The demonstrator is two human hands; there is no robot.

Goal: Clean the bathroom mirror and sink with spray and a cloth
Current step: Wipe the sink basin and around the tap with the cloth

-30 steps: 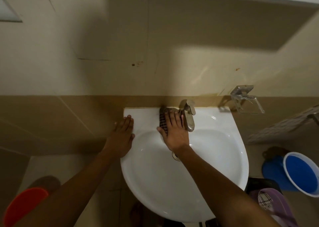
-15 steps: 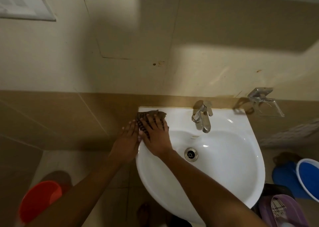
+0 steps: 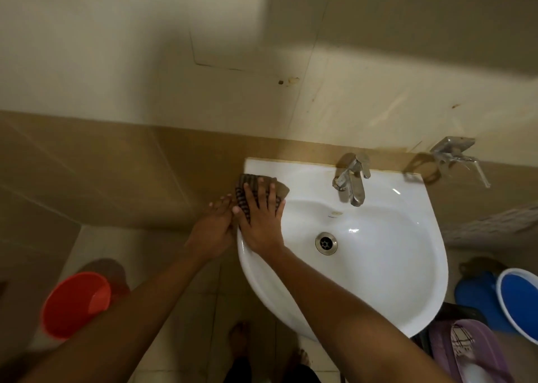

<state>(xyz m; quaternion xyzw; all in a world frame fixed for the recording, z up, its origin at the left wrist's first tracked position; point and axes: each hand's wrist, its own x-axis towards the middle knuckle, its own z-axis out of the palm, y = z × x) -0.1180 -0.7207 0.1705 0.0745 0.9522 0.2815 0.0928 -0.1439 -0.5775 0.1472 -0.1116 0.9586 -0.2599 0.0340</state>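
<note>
- The dark checked cleaning cloth (image 3: 252, 190) sits on the back-left corner of the white ceramic wall-mounted sink (image 3: 378, 266), up on the flat rim just left of the basin.
- Right hand (image 3: 262, 219) is flat on top of the cloth, fingers (image 3: 272, 196) straight and spread a bit, pressing it down onto the rim. Palm hangs over the left edge of the bowl.
- Left hand (image 3: 212, 231) is right next to it, against the sink's left edge, touching the right hand's thumb side. Its fingers look stretched out toward the rim, but they're partly hidden and a bit blurry, so can't really tell whether they're gripping the edge or just resting on it.
- Chrome single-lever tap (image 3: 350, 179) stands at the back of the sink, well right of the cloth, spout pointing into the bowl.
- Round metal drain (image 3: 326, 243) is in the bottom of the basin, which looks shiny.
- Chrome wall bracket with a clear dish (image 3: 457, 155) is mounted on the tan tiles right of the sink.
- On the floor: red plastic bucket (image 3: 74, 304) off to the left, blue plastic basin with a white rim (image 3: 521, 301) on the far right, and a purple bundle of fabric (image 3: 465, 350) just below it.
- Bare feet (image 3: 240, 339) show under the sink on the tile floor.
</note>
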